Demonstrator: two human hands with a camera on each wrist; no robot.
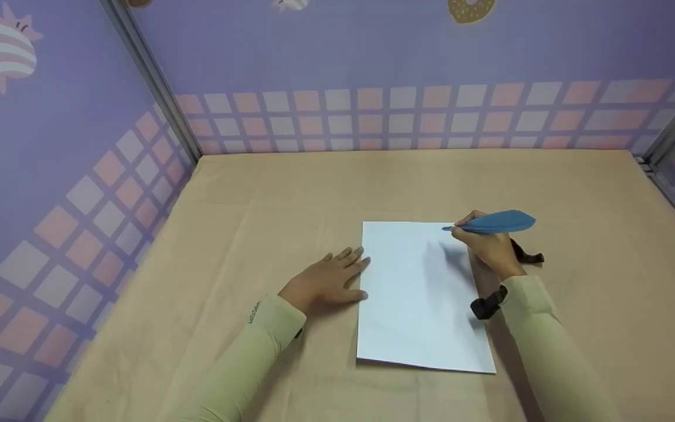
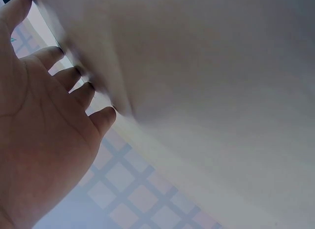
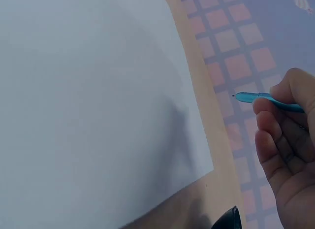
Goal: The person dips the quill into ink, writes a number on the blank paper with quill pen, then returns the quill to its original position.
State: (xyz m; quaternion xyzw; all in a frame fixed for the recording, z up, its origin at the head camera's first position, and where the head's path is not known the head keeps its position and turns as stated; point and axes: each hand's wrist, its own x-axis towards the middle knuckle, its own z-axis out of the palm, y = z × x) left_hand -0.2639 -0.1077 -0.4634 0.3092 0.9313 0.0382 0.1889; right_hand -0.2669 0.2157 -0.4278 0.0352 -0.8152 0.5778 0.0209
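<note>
Nearest the camera, two pale yellow-green sleeves (image 1: 244, 357) reach forward over a tan table (image 1: 595, 246), and between them lies a white sheet of paper (image 1: 419, 305), flat on the surface with its near edge toward the person and its far edge further up the table. On the sheet's left side, the left hand (image 1: 326, 281) rests palm down on the table, its fingers straight and only slightly spread, the fingertips (image 2: 106, 115) touching the paper's left edge; it grips nothing. Over the sheet's right side, the right hand (image 1: 490, 246) has its fingers curled round a blue feather-shaped pen (image 1: 495, 223), pinching it near the writing end. The pen's tip points left over the far right part of the sheet, close to the far edge; the wrist view shows the tip lifted clear of the paper, with the hand's shadow falling on the sheet below. A black strap (image 1: 487, 306) circles the right wrist, and a small black object (image 1: 528, 255) lies on the table just beside the hand. Beyond the table stand purple walls (image 1: 372, 53) with a band of pink and white squares along the base and cartoon sweets printed higher up.
</note>
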